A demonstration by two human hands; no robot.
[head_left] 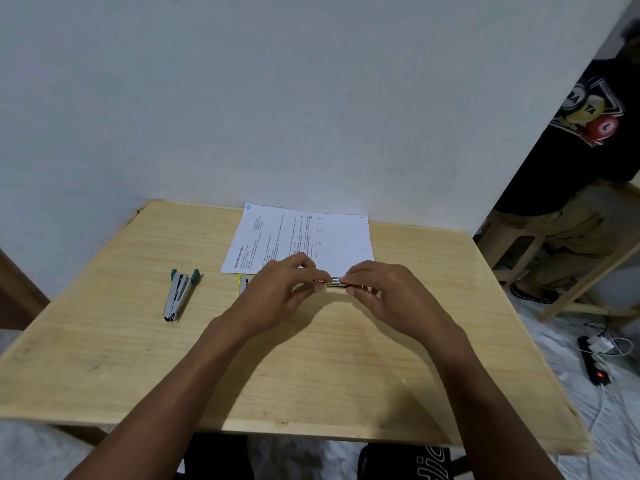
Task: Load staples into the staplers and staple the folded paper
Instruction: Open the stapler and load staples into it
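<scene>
Found both hands over the middle of the table (pixel 346 375), on the near side of the paper. Noted left hand (pixel 277 296) and right hand (pixel 391 299) meeting tip to tip, fingers (pixel 311 268) curled narrow and pinching a small metal piece (pixel 335 283) from either end; cannot tell whether staple strip or stapler part. Located green-handled stapler (pixel 178 292) lying opened on the table, well left of the hands. Recorded second stapler (pixel 241 283), yellow-trimmed, mostly hidden behind the left hand. Found printed paper (pixel 311 237) flat at the far edge. Noted standing person (pixel 571 150) and power strip (pixel 594 365) on the floor at right.
</scene>
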